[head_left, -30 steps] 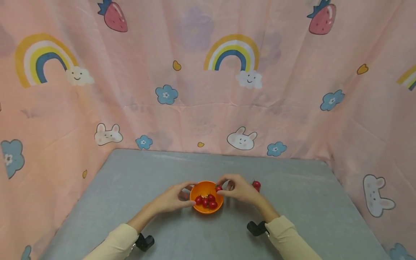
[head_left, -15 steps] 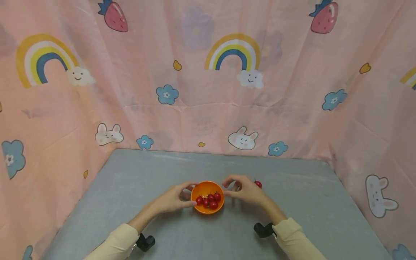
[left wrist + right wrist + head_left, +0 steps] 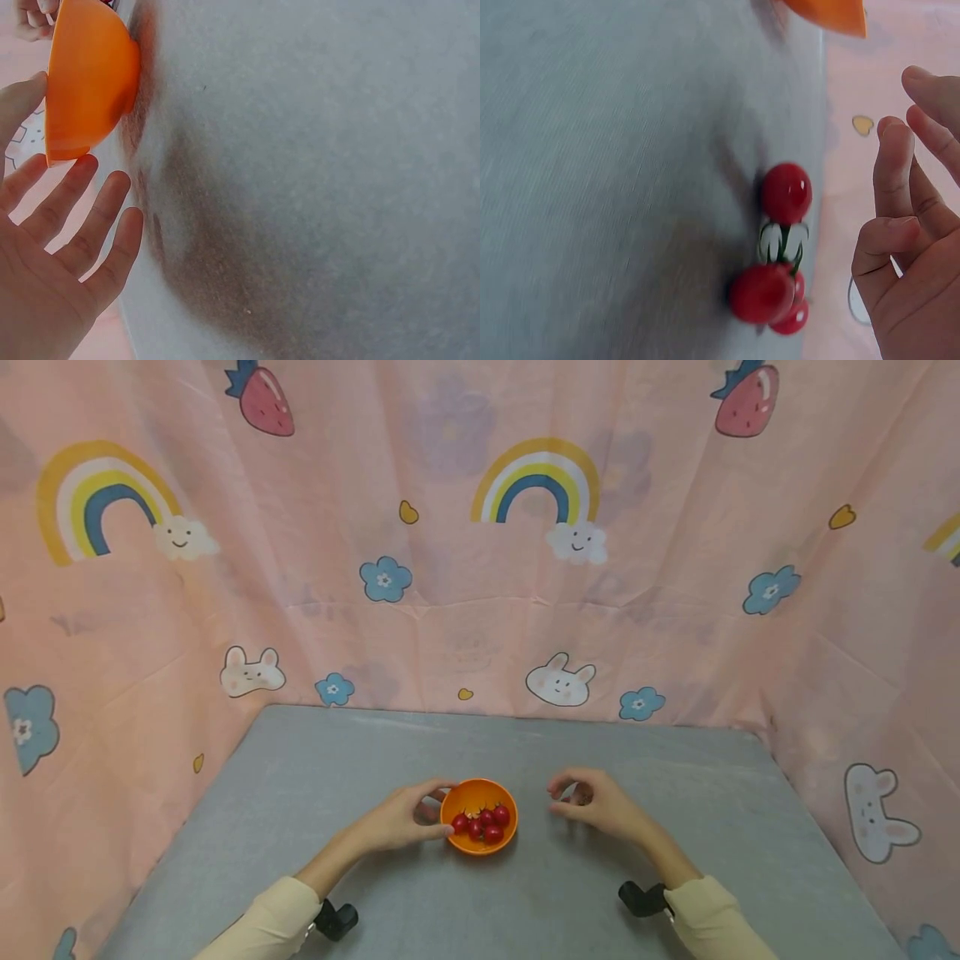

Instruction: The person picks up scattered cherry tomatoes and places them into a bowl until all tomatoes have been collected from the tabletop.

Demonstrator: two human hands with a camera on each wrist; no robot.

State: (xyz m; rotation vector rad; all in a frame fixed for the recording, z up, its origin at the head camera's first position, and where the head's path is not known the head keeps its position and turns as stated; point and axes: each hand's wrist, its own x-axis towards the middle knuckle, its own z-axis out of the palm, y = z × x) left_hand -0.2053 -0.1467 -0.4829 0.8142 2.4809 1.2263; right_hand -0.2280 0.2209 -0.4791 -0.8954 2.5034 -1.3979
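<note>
An orange bowl point(image 3: 480, 843) stands mid-table with several red cherry tomatoes point(image 3: 476, 827) inside. My left hand point(image 3: 405, 814) holds it from the left, thumb at the near rim and fingertips at the far rim. In the left wrist view the thumb and forefingers bracket the bowl's wall point(image 3: 90, 75), while the other fingers spread below. To the right of the bowl and apart from it is my right hand point(image 3: 592, 802), fingers loosely bent and nothing between them. In the right wrist view, loose cherry tomatoes point(image 3: 786, 193) with green stems lie on the table beside this hand.
The grey tabletop point(image 3: 375, 743) carries the bowl. A pink printed curtain point(image 3: 450, 635) hangs behind it and at both sides. Black wrist cameras point(image 3: 335, 920) sit on both wrists. In the head view the right hand and arm hide the loose tomatoes.
My right hand let go of a cherry tomato, which now lies in the bowl with the others, then moved right, away from the rim. My left hand has stayed at the bowl.
</note>
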